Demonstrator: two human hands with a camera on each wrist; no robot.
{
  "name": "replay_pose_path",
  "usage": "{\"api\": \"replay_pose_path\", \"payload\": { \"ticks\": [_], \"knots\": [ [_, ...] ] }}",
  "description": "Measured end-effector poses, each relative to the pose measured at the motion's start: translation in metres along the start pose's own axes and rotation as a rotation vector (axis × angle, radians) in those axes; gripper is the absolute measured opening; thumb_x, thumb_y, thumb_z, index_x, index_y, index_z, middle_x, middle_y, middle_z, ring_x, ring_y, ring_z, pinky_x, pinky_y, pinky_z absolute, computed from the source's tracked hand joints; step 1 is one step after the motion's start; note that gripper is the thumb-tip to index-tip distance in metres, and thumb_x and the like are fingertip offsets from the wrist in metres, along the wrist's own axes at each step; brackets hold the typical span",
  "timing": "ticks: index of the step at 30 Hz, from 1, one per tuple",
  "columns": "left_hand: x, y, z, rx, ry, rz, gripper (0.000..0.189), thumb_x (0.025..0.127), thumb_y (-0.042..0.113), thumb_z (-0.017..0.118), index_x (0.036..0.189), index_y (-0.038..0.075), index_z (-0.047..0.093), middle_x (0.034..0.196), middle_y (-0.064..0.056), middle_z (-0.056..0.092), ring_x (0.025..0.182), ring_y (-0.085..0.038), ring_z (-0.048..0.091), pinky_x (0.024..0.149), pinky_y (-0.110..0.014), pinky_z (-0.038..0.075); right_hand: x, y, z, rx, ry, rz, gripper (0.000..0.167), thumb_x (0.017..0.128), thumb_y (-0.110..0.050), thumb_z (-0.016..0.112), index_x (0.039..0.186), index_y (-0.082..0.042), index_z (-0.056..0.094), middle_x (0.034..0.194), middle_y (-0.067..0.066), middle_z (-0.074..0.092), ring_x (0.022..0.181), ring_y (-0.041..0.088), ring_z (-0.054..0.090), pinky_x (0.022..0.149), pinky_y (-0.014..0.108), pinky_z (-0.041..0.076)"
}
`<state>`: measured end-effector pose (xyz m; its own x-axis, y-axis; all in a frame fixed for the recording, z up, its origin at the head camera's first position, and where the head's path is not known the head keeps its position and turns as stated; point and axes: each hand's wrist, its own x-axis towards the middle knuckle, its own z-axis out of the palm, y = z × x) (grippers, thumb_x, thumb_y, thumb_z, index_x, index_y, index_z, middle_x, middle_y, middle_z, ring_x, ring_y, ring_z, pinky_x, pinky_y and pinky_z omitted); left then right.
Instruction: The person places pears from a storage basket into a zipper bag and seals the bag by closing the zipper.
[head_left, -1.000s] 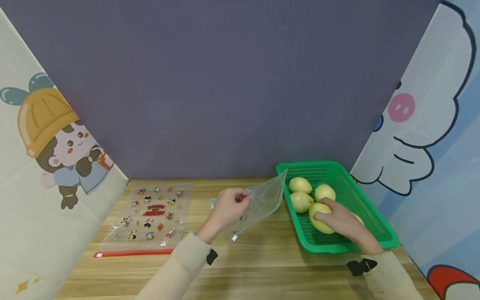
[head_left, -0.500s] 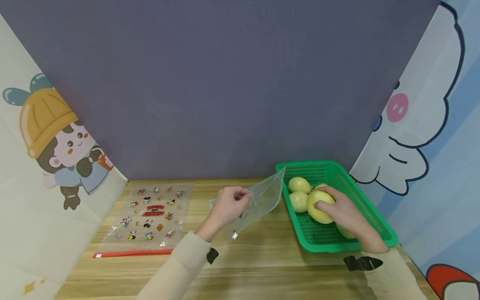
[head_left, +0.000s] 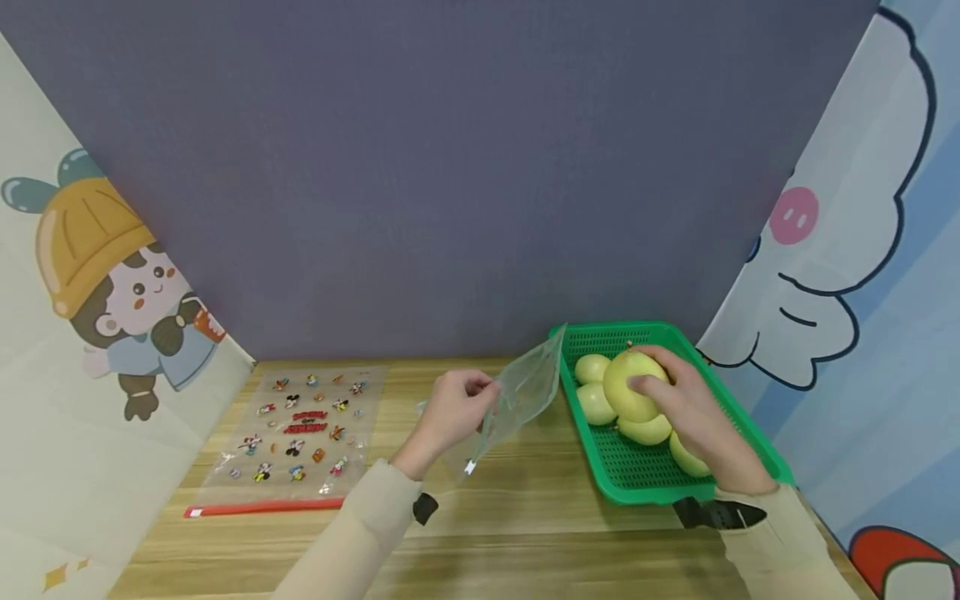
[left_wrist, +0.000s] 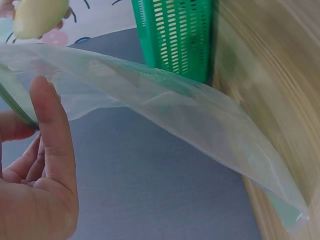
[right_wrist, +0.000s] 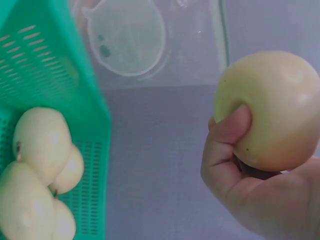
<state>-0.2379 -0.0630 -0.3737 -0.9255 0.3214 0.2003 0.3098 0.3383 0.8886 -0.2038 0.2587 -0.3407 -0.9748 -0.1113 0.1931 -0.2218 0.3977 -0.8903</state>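
Pale yellow fruit (head_left: pixel 628 387), clasped in the right hand (head_left: pixel 697 412) above the green basket (head_left: pixel 651 497), could slip if its smooth skin defeats that grip; the clear bag (head_left: pixel 531 390), pinched by the left hand (head_left: pixel 456 410), may sag closed, being limp.

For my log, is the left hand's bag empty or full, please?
Empty: the bag in the left hand is see-through, with nothing showing inside.
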Motion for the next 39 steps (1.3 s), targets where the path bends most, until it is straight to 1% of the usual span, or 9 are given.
{"api": "replay_pose_path", "payload": {
  "ticks": [4, 7, 10, 13, 19, 27, 34, 36, 39],
  "knots": [
    [0.000, 0.000, 0.000, -0.002, 0.001, -0.007, 0.026, 0.104, 0.024, 0.060, 0.105, 0.001, 0.073, 0.077, -0.012, 0.071, 0.054, -0.019, 0.062, 0.051, -0.034, 0.054, 0.002, -0.010, 0.003, 0.057, 0.001, -0.033, 0.049, 0.101, -0.011, 0.054, 0.147, 0.003, 0.044, 0.149, 0.020, 0.041, 0.095, 0.016, 0.059, 0.073, 0.029, 0.056],
    [0.000, 0.000, -0.001, -0.013, 0.004, -0.014, 0.027, 0.104, 0.024, 0.060, 0.105, 0.001, 0.073, 0.075, -0.008, 0.070, 0.055, -0.020, 0.063, 0.052, -0.035, 0.056, 0.004, -0.017, 0.006, 0.064, 0.014, -0.048, 0.049, 0.100, -0.011, 0.054, 0.147, 0.002, 0.046, 0.150, 0.018, 0.041, 0.096, 0.014, 0.059, 0.075, 0.026, 0.055],
    [0.001, 0.000, -0.002, -0.024, 0.010, -0.017, 0.027, 0.104, 0.024, 0.060, 0.106, 0.000, 0.073, 0.076, -0.009, 0.070, 0.055, -0.020, 0.064, 0.054, -0.038, 0.058, 0.006, -0.024, 0.008, 0.077, 0.023, -0.053, 0.049, 0.099, -0.010, 0.053, 0.147, 0.003, 0.046, 0.149, 0.017, 0.043, 0.098, 0.013, 0.059, 0.077, 0.023, 0.054],
    [0.001, 0.001, -0.003, -0.033, 0.009, -0.020, 0.027, 0.104, 0.024, 0.060, 0.107, 0.000, 0.073, 0.079, -0.013, 0.071, 0.056, -0.020, 0.064, 0.055, -0.042, 0.059, 0.009, -0.029, 0.011, 0.124, 0.017, -0.051, 0.051, 0.099, -0.008, 0.052, 0.148, 0.005, 0.043, 0.146, 0.019, 0.043, 0.098, 0.012, 0.059, 0.078, 0.022, 0.054],
    [0.000, 0.003, -0.004, -0.042, 0.012, -0.031, 0.023, 0.103, 0.024, 0.061, 0.105, 0.005, 0.074, 0.079, -0.010, 0.072, 0.056, -0.020, 0.065, 0.055, -0.038, 0.059, 0.013, -0.038, 0.016, 0.209, -0.002, -0.055, 0.051, 0.101, -0.006, 0.050, 0.149, 0.008, 0.038, 0.142, 0.022, 0.041, 0.095, 0.013, 0.060, 0.077, 0.023, 0.056],
    [0.002, 0.002, -0.004, -0.056, 0.021, -0.034, 0.021, 0.102, 0.021, 0.061, 0.103, 0.004, 0.074, 0.075, -0.008, 0.071, 0.056, -0.019, 0.066, 0.055, -0.038, 0.060, 0.019, -0.045, 0.025, 0.274, -0.016, -0.083, 0.051, 0.098, -0.004, 0.053, 0.146, 0.010, 0.040, 0.139, 0.025, 0.042, 0.092, 0.012, 0.061, 0.073, 0.024, 0.057],
    [0.002, 0.003, -0.004, -0.066, 0.006, -0.038, 0.025, 0.103, 0.021, 0.061, 0.106, -0.001, 0.073, 0.077, -0.012, 0.071, 0.055, -0.019, 0.065, 0.061, -0.054, 0.060, 0.026, -0.049, 0.036, 0.266, -0.012, -0.088, 0.053, 0.097, -0.006, 0.056, 0.146, 0.008, 0.042, 0.144, 0.023, 0.044, 0.099, 0.012, 0.059, 0.077, 0.023, 0.056],
    [0.002, 0.003, -0.004, -0.061, 0.003, -0.034, 0.027, 0.103, 0.022, 0.060, 0.107, -0.002, 0.072, 0.078, -0.014, 0.071, 0.055, -0.019, 0.065, 0.060, -0.051, 0.060, 0.028, -0.050, 0.039, 0.262, -0.010, -0.088, 0.053, 0.097, -0.007, 0.057, 0.146, 0.007, 0.043, 0.145, 0.022, 0.045, 0.100, 0.013, 0.059, 0.078, 0.023, 0.056],
    [0.003, 0.003, -0.003, -0.055, 0.001, -0.029, 0.026, 0.103, 0.023, 0.060, 0.106, 0.000, 0.073, 0.080, -0.016, 0.072, 0.055, -0.019, 0.065, 0.056, -0.041, 0.059, 0.030, -0.051, 0.044, 0.259, -0.013, -0.084, 0.053, 0.097, -0.008, 0.058, 0.146, 0.006, 0.044, 0.146, 0.020, 0.045, 0.102, 0.015, 0.058, 0.079, 0.024, 0.055]
  ]
}}
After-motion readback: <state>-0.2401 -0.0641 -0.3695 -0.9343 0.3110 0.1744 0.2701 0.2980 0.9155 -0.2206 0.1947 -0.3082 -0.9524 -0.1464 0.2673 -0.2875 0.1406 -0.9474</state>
